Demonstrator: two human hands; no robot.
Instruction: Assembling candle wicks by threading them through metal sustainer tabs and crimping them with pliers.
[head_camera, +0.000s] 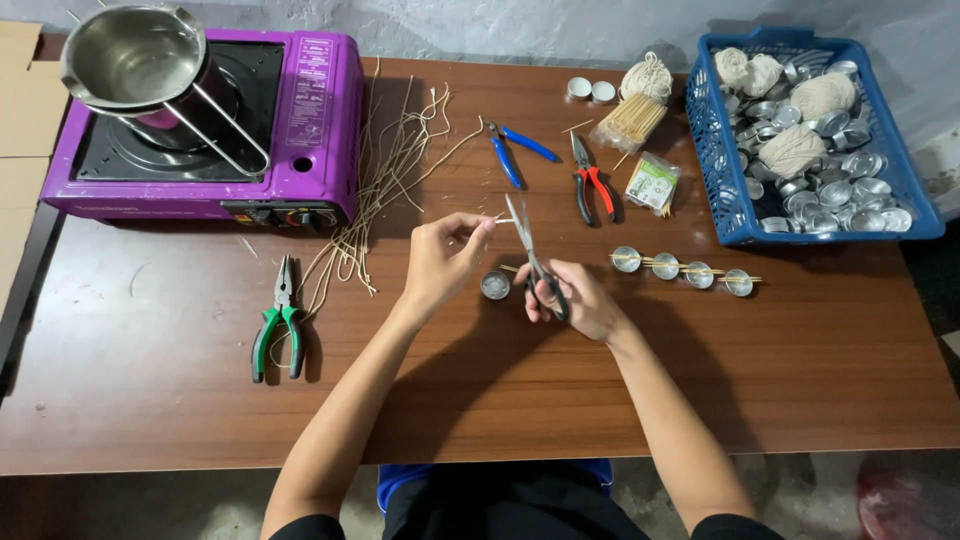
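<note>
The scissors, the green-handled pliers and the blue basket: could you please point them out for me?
scissors (522, 232), head view, on the blades.
green-handled pliers (283, 318), head view, near the pivot.
blue basket (708, 150), head view, left wall.

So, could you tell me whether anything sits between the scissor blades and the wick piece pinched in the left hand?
Nothing visible does. The left hand pinches the short wick piece right at the scissors held by the right hand. The small metal cup lies below them on the table.
</note>
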